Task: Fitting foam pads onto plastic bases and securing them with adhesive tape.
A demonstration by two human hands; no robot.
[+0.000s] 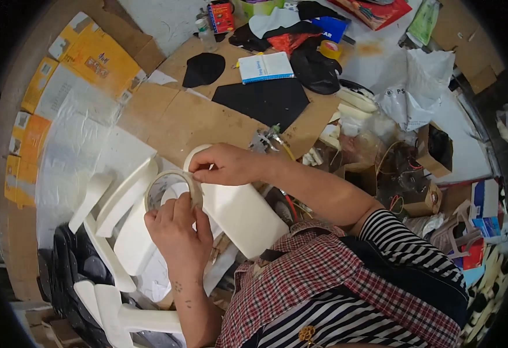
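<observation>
A roll of pale tape [196,190] is gripped in my left hand [178,235], fingers at its lower rim and the ring standing tilted. My right hand [225,164] comes across from the right, its thumb and fingers pinched at the tape by the roll's upper right edge; any strip between them is too fine to make out. Just beneath and right of both hands lies a smooth cream-white foam-like block [245,217]. Another white block [133,238] sits behind my left hand, partly hidden by it. Curved white pieces [127,194] lie farther left.
Black flat parts [81,275] are piled at lower left, beside white pieces [149,319]. A spray gun [271,138] with a yellow hose lies beyond my right forearm. Brown cardboard [173,119] covers the far surface, bearing black sheets [262,100] and a notebook [265,66]. Clutter and small boxes [434,151] crowd the right.
</observation>
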